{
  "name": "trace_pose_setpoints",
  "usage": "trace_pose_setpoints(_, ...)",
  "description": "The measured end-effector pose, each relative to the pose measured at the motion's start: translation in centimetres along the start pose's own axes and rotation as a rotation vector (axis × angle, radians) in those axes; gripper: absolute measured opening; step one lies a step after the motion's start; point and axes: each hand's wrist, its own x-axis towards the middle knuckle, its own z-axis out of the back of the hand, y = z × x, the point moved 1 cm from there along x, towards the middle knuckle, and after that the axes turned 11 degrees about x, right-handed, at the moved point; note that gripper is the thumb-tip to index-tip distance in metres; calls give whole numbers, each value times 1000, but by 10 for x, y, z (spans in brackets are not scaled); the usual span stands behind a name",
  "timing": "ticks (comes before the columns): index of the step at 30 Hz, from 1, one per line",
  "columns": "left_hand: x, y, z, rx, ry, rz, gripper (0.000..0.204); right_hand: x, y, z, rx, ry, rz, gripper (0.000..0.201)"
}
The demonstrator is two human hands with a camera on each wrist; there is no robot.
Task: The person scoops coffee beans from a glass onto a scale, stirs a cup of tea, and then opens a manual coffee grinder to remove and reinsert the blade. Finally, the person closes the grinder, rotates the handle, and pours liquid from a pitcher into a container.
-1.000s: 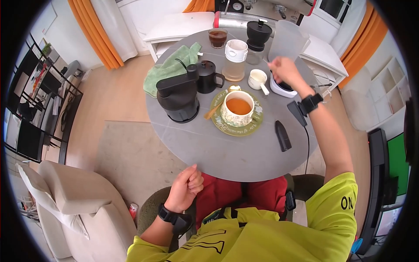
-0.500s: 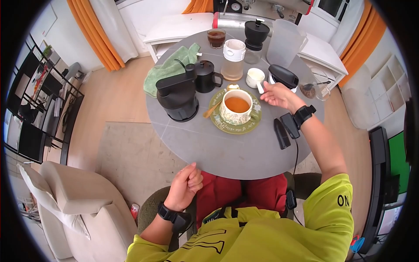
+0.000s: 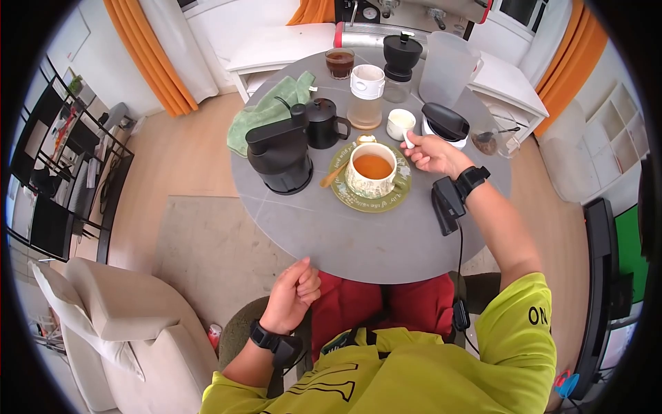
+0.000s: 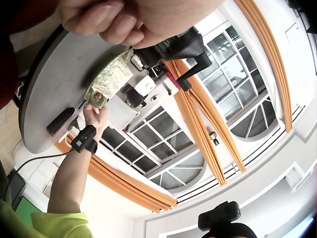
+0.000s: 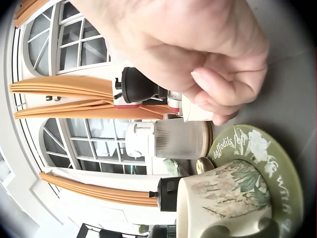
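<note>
My right hand (image 3: 434,154) pinches the short handle of a small white milk pitcher (image 3: 398,131) with pale liquid in it. In the right wrist view the fingers are curled in and hide most of the pitcher. Just left of that hand, a flowered teacup (image 3: 367,186) of orange-brown drink stands on a green lettered saucer (image 3: 352,200). A wooden spoon (image 3: 334,175) lies on the saucer's left side. My left hand (image 3: 295,290) hangs loosely curled in front of the table's near edge, holding nothing.
Left on the table are a black appliance (image 3: 279,162), a black lidded pot (image 3: 323,124) and a green towel (image 3: 269,114). Behind stand a glass of dark drink (image 3: 339,63), a white-topped carafe (image 3: 364,103), a hand grinder (image 3: 401,55) and a frosted jug (image 3: 445,69).
My right hand has come down from the black-and-white device at the right to the milk pitcher and taken its handle. The left hand has stayed in place.
</note>
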Motion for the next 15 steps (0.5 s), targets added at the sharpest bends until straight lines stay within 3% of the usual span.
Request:
trace_pose_setpoints(3, 0, 1, 1, -6, 10, 5, 37, -1, 1, -3, 67, -84, 25, 29)
trace_pose_setpoints(10, 1, 2, 2, -18, 8, 4, 37, -31, 27, -17, 143, 25, 154, 24)
trace_pose_setpoints(15, 2, 5, 3, -30, 4, 12, 37, -54, 71, -41, -92, 20, 496, 26)
